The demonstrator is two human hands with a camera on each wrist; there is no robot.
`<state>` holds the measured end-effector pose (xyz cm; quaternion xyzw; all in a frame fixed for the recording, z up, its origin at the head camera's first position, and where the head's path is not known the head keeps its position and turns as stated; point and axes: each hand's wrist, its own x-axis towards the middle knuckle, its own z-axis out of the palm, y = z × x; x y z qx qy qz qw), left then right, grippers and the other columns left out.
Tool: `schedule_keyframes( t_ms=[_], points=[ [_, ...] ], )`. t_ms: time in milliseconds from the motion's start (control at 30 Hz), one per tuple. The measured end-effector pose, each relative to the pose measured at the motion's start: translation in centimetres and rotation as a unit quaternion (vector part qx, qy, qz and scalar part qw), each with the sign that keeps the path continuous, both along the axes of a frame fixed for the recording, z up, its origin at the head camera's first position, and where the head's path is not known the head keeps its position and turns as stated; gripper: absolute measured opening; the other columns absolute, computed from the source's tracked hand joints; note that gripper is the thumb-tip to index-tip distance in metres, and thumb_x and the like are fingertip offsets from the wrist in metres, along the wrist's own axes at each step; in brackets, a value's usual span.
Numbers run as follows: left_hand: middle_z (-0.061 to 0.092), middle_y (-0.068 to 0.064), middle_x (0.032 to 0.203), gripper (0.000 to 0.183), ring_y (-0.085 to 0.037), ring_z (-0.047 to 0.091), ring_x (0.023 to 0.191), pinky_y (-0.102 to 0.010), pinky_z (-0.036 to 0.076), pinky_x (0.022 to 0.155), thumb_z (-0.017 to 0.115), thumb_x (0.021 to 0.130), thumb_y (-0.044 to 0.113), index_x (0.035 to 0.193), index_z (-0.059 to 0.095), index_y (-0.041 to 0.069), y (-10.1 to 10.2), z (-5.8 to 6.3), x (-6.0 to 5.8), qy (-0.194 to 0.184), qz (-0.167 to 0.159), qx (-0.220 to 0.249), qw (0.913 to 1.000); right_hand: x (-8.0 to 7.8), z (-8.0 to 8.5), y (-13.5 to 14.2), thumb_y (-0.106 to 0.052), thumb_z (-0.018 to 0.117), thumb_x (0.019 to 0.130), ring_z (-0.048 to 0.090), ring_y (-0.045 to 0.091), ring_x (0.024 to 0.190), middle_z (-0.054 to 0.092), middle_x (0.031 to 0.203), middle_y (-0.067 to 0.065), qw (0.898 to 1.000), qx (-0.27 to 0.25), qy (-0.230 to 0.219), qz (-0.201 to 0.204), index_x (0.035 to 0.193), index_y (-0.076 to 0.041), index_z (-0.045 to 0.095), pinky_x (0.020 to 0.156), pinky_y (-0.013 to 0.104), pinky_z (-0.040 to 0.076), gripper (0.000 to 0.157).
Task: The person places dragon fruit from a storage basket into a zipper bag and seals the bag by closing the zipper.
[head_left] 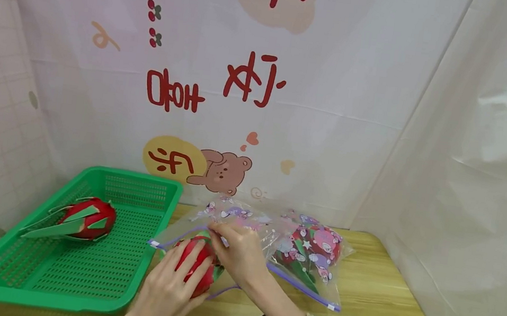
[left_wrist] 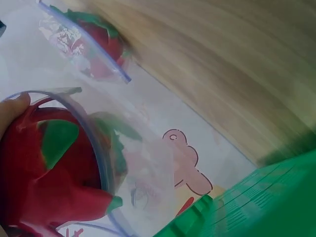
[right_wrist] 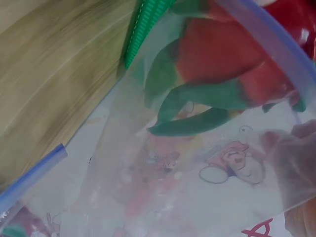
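A red dragon fruit with green scales (head_left: 201,274) is partly inside the mouth of a clear zip bag (left_wrist: 148,163) with purple edging and cartoon prints. My left hand (head_left: 170,280) holds the fruit from the near left, its fingers spread over the red skin. The right hand (head_left: 241,252) pinches the bag's upper edge just beyond the fruit. Through the film in the right wrist view, the fruit's green tips (right_wrist: 197,111) show inside the bag. Part of the right hand's fingers is hidden behind the plastic there.
To the left stands a green plastic basket (head_left: 119,298) with another dragon fruit (head_left: 93,220) in it. A second zip bag (head_left: 310,256) with a dragon fruit inside lies on the wooden table (head_left: 374,302) at the right. A printed cloth (head_left: 336,110) hangs behind.
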<state>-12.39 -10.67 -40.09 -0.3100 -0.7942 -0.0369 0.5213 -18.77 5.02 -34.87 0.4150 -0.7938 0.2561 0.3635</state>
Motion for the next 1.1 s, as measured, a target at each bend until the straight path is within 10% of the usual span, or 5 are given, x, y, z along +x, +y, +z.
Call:
schedule_keyframes(
  t_ms=[167,333,433,800,1100],
  points=[
    [0.064,-0.018,0.114,0.076,-0.038,0.062,0.099,-0.045,0.057,0.08,0.091,0.044,0.041,0.106,0.066,0.006,0.11,0.23,-0.63,0.002,0.023,-0.035,0.9991,0.11,-0.05,0.08,-0.004,0.072,0.08,0.072,0.01,0.072,0.075,0.083,0.002,1.0,0.002,-0.009,0.018,0.09,-0.006,0.074,0.065,0.009,0.053,0.01],
    [0.065,-0.018,0.111,0.023,-0.038,0.063,0.1,-0.045,0.057,0.082,0.054,0.091,0.022,0.104,0.065,0.007,0.32,-0.16,-0.89,0.048,0.015,-0.092,0.9945,-0.36,-0.07,0.15,-0.005,0.074,0.079,0.071,0.01,0.071,0.075,0.082,0.002,1.0,-0.001,-0.007,0.013,0.09,-0.006,0.074,0.065,0.01,0.053,0.011],
    [0.066,-0.016,0.111,0.037,-0.036,0.064,0.101,-0.045,0.057,0.083,0.029,0.098,0.01,0.105,0.065,0.008,0.46,-0.29,-0.75,0.056,0.003,-0.11,0.9924,-0.56,-0.1,0.17,-0.005,0.073,0.08,0.07,0.009,0.071,0.075,0.083,0.002,1.0,0.004,-0.018,0.008,0.091,-0.007,0.073,0.064,0.011,0.053,0.011],
    [0.066,-0.013,0.116,0.041,-0.033,0.064,0.104,-0.043,0.057,0.085,0.025,0.097,0.011,0.109,0.064,0.012,0.18,0.13,-0.31,0.038,-0.007,-0.132,0.9905,-0.69,0.1,0.3,-0.009,0.074,0.079,0.069,0.008,0.068,0.074,0.082,0.0,0.998,0.033,-0.031,-0.044,0.09,-0.01,0.073,0.059,0.013,0.052,0.011],
    [0.064,-0.016,0.116,0.044,-0.036,0.063,0.104,-0.046,0.056,0.086,0.022,0.094,0.011,0.112,0.063,0.008,0.03,0.12,-0.25,0.012,-0.018,-0.126,0.9918,-0.35,-0.16,-0.02,-0.01,0.076,0.076,0.07,0.009,0.066,0.073,0.077,-0.003,0.99,0.093,0.079,-0.073,0.086,-0.011,0.073,0.058,0.02,0.055,0.01]
  ],
)
